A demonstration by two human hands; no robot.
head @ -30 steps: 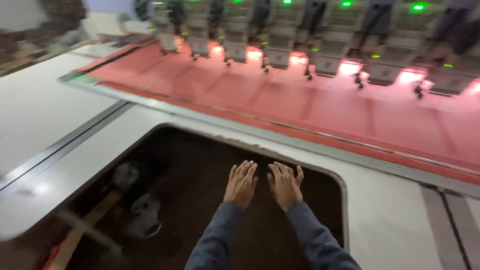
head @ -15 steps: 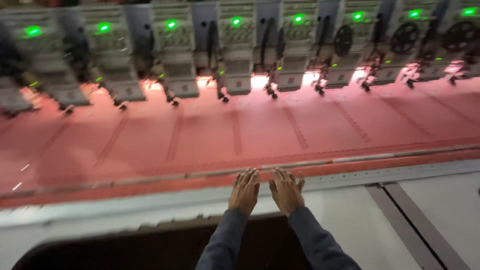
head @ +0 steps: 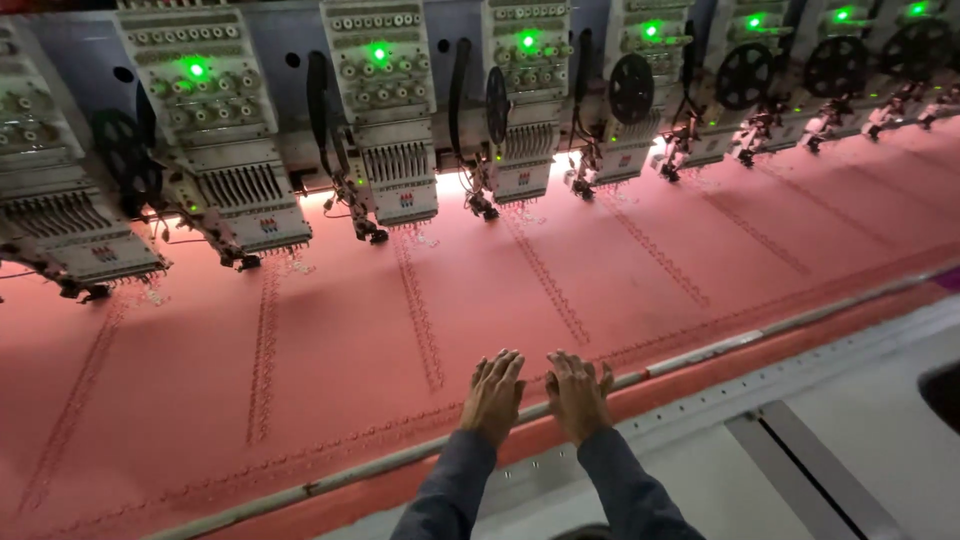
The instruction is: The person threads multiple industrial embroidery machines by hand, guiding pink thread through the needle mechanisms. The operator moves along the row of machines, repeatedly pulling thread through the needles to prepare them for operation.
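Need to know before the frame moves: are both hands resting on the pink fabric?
Touching. The head view shows the left hand and right hand lying palm-down, fingers spread flat on the pink fabric, with no gap visible.

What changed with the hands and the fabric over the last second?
Both hands went forward: from over the dark opening in the white table, across its edge, so that the left hand and right hand now lie flat, palms down, on the pink fabric. Nothing was grasped. The hands stayed side by side and open; the embroidery heads keep green lights.
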